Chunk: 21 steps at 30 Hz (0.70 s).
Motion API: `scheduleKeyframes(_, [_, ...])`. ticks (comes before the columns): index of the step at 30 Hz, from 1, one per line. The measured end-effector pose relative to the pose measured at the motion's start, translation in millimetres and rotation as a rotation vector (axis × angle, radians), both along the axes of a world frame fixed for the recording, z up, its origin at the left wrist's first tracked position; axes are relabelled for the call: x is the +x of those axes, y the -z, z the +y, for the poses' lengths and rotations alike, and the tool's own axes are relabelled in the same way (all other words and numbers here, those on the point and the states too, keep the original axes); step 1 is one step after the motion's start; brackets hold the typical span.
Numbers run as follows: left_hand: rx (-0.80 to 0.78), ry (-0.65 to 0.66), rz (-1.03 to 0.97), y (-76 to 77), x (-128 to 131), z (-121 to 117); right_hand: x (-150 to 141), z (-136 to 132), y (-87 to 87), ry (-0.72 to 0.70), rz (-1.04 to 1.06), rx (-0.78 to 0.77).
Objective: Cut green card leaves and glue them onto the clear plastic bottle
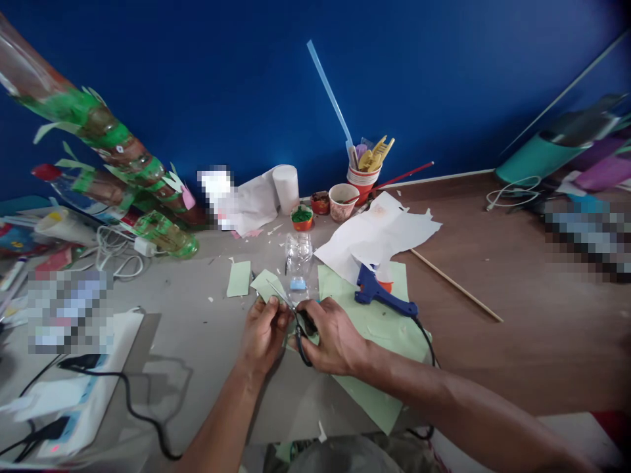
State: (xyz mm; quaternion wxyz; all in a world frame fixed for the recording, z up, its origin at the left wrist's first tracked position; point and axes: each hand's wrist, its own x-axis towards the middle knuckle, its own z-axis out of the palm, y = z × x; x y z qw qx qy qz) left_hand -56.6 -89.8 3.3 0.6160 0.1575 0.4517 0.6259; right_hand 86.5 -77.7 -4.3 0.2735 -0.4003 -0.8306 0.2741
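My left hand [266, 332] pinches a small piece of pale green paper [267, 285] by its lower edge. In my right hand [332, 334] is a pair of scissors [300, 332] with black handles, my fingers through the loops. The blades point up and left and lie across the right side of the paper piece; whether they bite into it I cannot tell. Another pale green paper rectangle [239, 278] lies flat just left of it. A larger pale green sheet [367, 345] spreads under my right forearm.
A blue glue gun [384, 294] rests on the green sheet beside torn white paper [382, 230]. Behind my hands are a clear plastic bottle piece [298, 255] and paper cups [344, 202]. A wooden stick [458, 286] lies right; a power strip [106, 378] with cables lies left.
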Motion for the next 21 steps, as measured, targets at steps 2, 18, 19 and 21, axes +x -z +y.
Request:
scheduleKeyframes(2, [0.0,0.0,0.0,-0.3,0.3,0.0,-0.3,-0.4,-0.5,-0.002,0.012,-0.009])
scheduleKeyframes(18, [0.016,0.048,0.042,-1.7,2.8,-1.3,1.6,2.5,-3.2,0.014,-0.027,-0.013])
scheduleKeyframes(19, [0.019,0.048,0.041,-1.4,2.7,-1.4,1.7,2.4,-2.9,0.02,-0.032,-0.005])
scheduleKeyframes(21, [0.023,0.049,0.04,-0.4,2.3,-1.5,1.7,2.1,-2.1,0.031,-0.041,0.009])
